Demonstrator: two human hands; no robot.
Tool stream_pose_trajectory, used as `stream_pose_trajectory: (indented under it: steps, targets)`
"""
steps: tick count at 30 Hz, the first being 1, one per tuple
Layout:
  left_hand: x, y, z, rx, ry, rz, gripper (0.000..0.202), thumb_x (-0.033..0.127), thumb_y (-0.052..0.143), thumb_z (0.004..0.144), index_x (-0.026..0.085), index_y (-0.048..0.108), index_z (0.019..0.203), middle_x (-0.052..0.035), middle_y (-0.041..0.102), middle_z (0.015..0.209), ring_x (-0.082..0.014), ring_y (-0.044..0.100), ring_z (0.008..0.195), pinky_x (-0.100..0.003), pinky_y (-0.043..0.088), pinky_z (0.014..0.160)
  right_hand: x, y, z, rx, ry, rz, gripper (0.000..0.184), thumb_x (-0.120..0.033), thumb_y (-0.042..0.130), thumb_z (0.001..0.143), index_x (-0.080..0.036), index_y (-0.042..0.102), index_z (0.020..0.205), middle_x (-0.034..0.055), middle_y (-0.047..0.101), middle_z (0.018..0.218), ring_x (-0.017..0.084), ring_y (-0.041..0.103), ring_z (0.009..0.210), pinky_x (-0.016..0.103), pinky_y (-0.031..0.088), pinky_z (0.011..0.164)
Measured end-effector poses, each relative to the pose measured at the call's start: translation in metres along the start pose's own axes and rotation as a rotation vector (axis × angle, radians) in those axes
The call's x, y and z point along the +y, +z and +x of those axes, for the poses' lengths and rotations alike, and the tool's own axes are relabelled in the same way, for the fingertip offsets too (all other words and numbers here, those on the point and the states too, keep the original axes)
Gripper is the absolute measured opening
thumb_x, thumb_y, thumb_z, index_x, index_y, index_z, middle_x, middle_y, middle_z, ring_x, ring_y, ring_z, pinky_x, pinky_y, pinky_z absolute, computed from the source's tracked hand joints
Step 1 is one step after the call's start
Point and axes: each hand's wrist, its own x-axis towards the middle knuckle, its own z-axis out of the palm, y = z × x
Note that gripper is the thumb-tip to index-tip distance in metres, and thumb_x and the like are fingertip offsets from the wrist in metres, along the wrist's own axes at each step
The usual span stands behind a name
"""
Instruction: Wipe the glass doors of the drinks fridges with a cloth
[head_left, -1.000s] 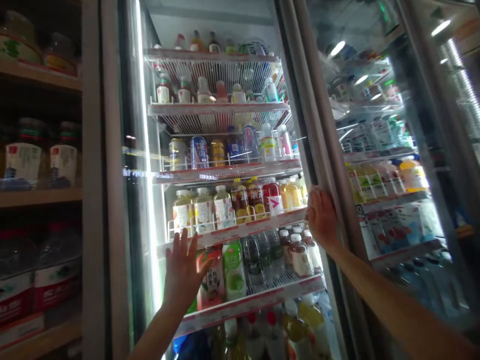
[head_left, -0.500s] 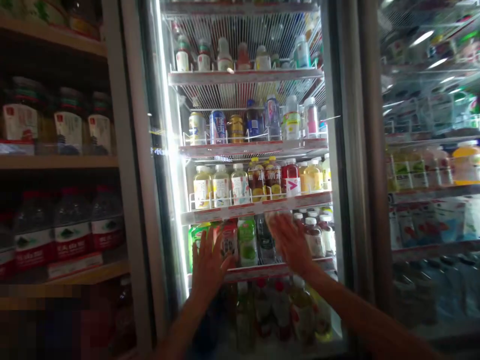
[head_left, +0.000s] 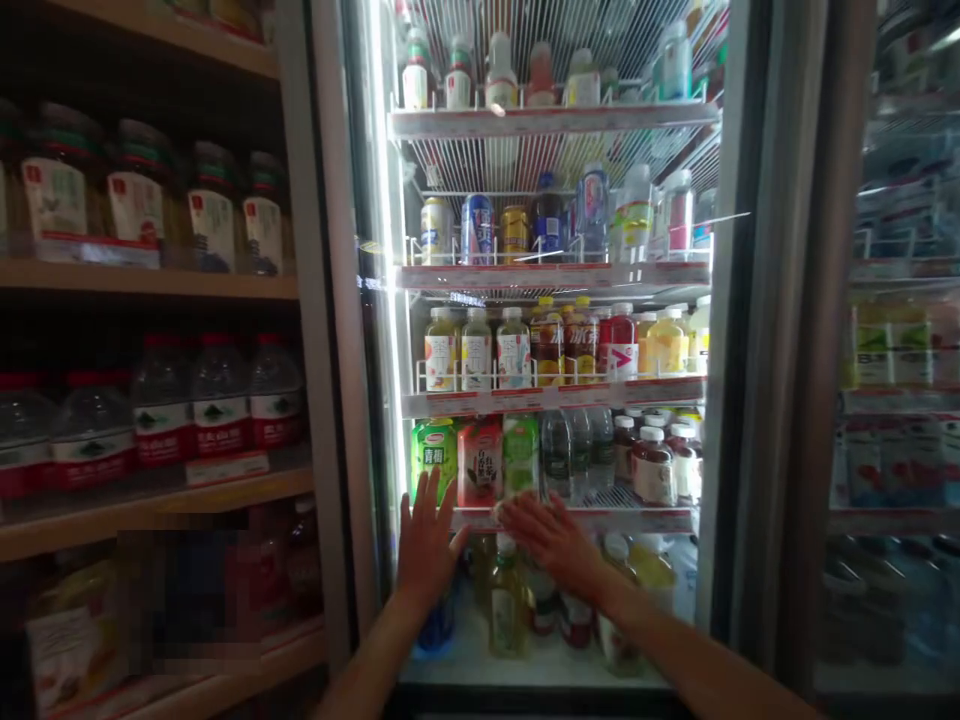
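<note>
Fingers spread, my left hand [head_left: 429,540] is held up against the glass door of the lit drinks fridge, in front of the green drink carton [head_left: 433,450]. My right hand [head_left: 551,540] lies flat, fingers pointing left, over a small pale cloth [head_left: 501,510] at the height of the lower shelf rail [head_left: 645,520]. Most of that cloth is hidden beneath the fingers. Behind the glass, between and above both hands, stand a red drink carton [head_left: 480,462] and several clear bottles [head_left: 556,450].
Wooden shelves with juice bottles [head_left: 56,185] and red-capped water bottles [head_left: 217,390] stand on the left. A metal door frame [head_left: 780,300] borders the fridge on the right, with another glass-fronted fridge [head_left: 900,400] beyond. Upper fridge shelves hold cans [head_left: 477,228] and bottles.
My right hand has moved down and left with the cloth, from the carton row to the shelf rail. My left hand stays spread at the glass. The view has shifted left.
</note>
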Motion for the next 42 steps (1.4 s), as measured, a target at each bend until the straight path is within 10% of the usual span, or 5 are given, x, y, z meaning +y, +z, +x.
stream_pose_trajectory:
  steps: [6, 11, 18, 22, 42]
  targets:
    - [-0.025, -0.003, -0.015, -0.011, -0.104, 0.017, 0.058, 0.036, 0.048, 0.087, 0.016, 0.031, 0.139, -0.0187, 0.027, 0.147, -0.0313, 0.016, 0.139, -0.057, 0.027, 0.106, 0.008, -0.003, 0.044, 0.045, 0.341, -0.012, 0.056, -0.015, 0.043, 0.084, -0.023, 0.038, 0.139, 0.0035, 0.034, 0.147, 0.022, 0.020, 0.139, 0.048, 0.002, 0.114]
    - [-0.047, -0.003, -0.038, -0.028, -0.109, 0.018, 0.061, 0.037, 0.049, 0.086, 0.019, 0.029, 0.140, -0.0166, 0.029, 0.147, -0.0300, 0.021, 0.138, -0.053, 0.029, 0.106, -0.039, 0.016, 0.026, 0.039, -0.040, 0.073, 0.045, -0.018, 0.044, 0.086, -0.024, 0.048, 0.131, -0.0033, 0.035, 0.146, 0.019, 0.017, 0.140, 0.044, 0.001, 0.116]
    - [-0.068, -0.008, -0.053, -0.048, -0.071, 0.104, 0.061, 0.033, 0.047, 0.086, 0.016, 0.027, 0.141, -0.0203, 0.032, 0.145, -0.0320, 0.024, 0.137, -0.054, 0.032, 0.103, -0.052, 0.025, 0.064, 0.046, 0.252, 0.094, 0.057, -0.015, 0.044, 0.084, -0.022, 0.036, 0.140, 0.0029, 0.034, 0.147, 0.023, 0.017, 0.140, 0.050, 0.001, 0.115]
    - [-0.063, -0.011, -0.046, -0.065, -0.009, 0.083, 0.061, 0.031, 0.049, 0.084, 0.019, 0.027, 0.140, -0.0166, 0.033, 0.145, -0.0295, 0.026, 0.136, -0.051, 0.032, 0.105, -0.064, 0.030, 0.038, 0.051, -0.005, 0.096, 0.049, -0.017, 0.045, 0.085, -0.025, 0.044, 0.134, -0.0027, 0.032, 0.148, 0.019, 0.015, 0.140, 0.045, 0.003, 0.116]
    - [0.040, 0.007, -0.011, 0.053, 0.156, -0.078, 0.065, 0.033, 0.050, 0.085, 0.018, 0.024, 0.143, -0.0155, 0.031, 0.147, -0.0278, 0.017, 0.139, -0.050, 0.022, 0.111, 0.089, -0.029, -0.129, 0.176, 0.790, -0.273, 0.060, -0.020, 0.037, 0.090, -0.024, 0.017, 0.146, 0.0126, 0.023, 0.151, 0.029, 0.024, 0.138, 0.055, 0.031, 0.104]
